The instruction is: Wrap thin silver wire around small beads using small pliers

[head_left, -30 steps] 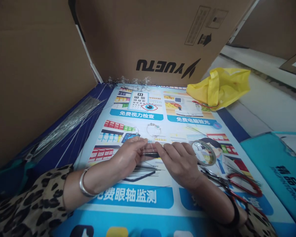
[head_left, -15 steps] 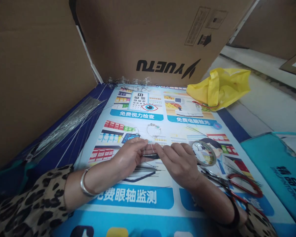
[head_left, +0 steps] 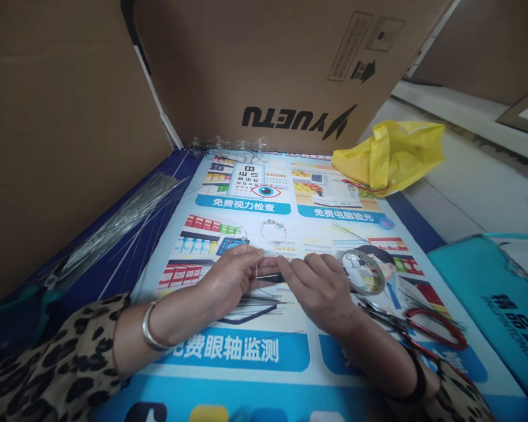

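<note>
My left hand (head_left: 231,275) is closed, thumb and forefinger pinched on a thin wire (head_left: 256,271) that pokes out below the fingertips. My right hand (head_left: 319,290) is closed too, its forefinger meeting the left fingers; what it pinches is hidden. Between the hands a dark, narrow tool (head_left: 270,278) shows in part, and I cannot tell whether it is held or lies there. Just beyond the fingers rests a thin ring of wire with small beads (head_left: 273,230). Below the left hand several loose dark wires (head_left: 264,305) lie on the printed poster (head_left: 290,381).
Right of my hands are a roll of clear tape (head_left: 381,275) and red-handled scissors (head_left: 437,328). A bundle of silvery wires (head_left: 118,225) lies left, and wire pieces (head_left: 242,147) sit along the cardboard box (head_left: 202,76). A yellow bag (head_left: 387,158) and teal bag (head_left: 479,287) are right.
The thin piece of wire that stood in the gap between my hands no longer shows there. Both hands stay almost in place.
</note>
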Available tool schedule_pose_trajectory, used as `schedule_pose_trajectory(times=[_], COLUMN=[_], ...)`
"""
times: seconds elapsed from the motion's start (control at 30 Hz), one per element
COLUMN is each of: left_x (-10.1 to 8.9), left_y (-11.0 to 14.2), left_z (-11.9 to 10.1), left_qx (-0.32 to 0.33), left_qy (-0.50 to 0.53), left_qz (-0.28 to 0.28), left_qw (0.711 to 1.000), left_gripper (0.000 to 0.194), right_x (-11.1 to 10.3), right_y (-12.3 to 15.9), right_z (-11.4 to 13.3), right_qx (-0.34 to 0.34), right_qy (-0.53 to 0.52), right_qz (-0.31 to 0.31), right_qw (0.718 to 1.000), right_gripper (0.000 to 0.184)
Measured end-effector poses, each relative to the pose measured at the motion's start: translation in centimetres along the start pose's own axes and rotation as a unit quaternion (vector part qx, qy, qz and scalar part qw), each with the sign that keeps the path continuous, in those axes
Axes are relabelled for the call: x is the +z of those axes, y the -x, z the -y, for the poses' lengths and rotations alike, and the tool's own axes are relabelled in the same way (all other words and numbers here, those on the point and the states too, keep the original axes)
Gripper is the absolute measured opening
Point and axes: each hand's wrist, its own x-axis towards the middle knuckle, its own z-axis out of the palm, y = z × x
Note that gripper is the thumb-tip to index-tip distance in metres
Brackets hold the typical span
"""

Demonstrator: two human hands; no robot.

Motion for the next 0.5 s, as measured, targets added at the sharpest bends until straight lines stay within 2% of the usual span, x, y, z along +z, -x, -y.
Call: schedule_pose_trajectory(times=[0.33, 0.5], left_x=[0.12, 0.09], left_y=[0.03, 0.1], left_z=[-0.09, 0.02], left_qx=[0.015, 0.013], left_qy=[-0.018, -0.008], left_qz=[-0.032, -0.02], left_qw=[0.999, 1.0], left_gripper=[0.009, 0.011], right_x=[0.22, 0.13], right_y=[0.39, 0.25], right_z=[-0.3, -0.25], right_qx=[0.02, 0.008], right_qy=[-0.009, -0.008], right_qz=[0.03, 0.006], right_qw=[0.999, 1.0], right_gripper=[0.022, 0.022])
